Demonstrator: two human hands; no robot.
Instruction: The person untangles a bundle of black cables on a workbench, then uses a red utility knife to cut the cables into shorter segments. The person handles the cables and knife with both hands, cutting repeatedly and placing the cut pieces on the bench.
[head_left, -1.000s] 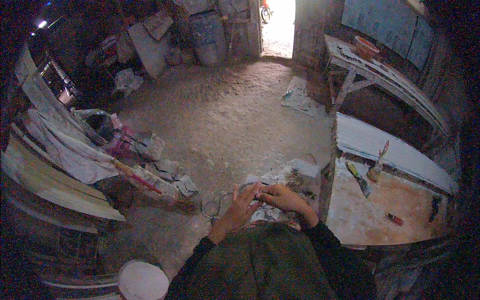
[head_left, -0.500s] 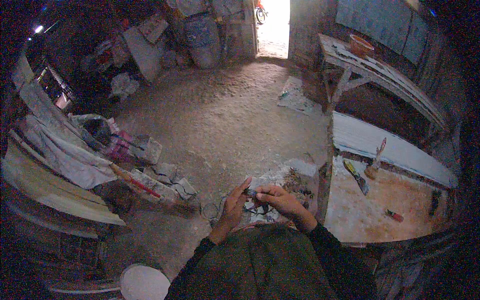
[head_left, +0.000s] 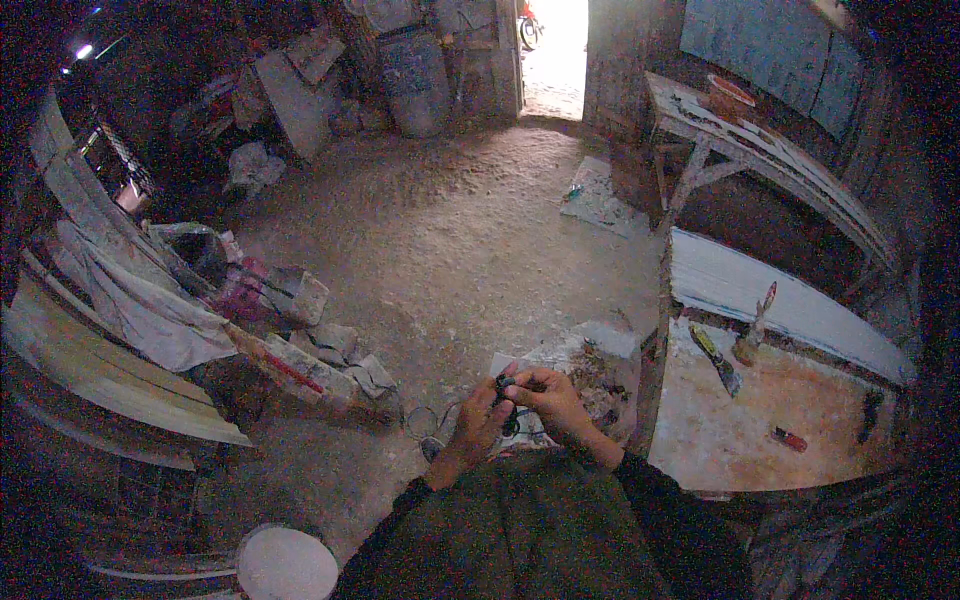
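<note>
In front of my body, my left hand (head_left: 473, 428) and my right hand (head_left: 560, 402) meet, fingers closed on a small dark object (head_left: 504, 389). It is partly hidden by my fingers and too blurred for me to name its kind. My right thumb and fingertips pinch it from the right, while my left fingers hold it from the left. A dark, cord-like loop (head_left: 511, 424) shows just below, between the hands.
Right of me, a workbench (head_left: 800, 435) carries a yellow-handled scraper (head_left: 714, 356), a paint brush (head_left: 755, 335), a small red-handled tool (head_left: 790, 439) and a white panel (head_left: 780, 290). Rubble and boards lie to the left. A white round lid (head_left: 287, 565) is near my left side.
My hands have shifted slightly and the dark object stands up more visibly between the fingers. My left fingers, more stretched before, are now bent around it. The whole view has moved a little.
</note>
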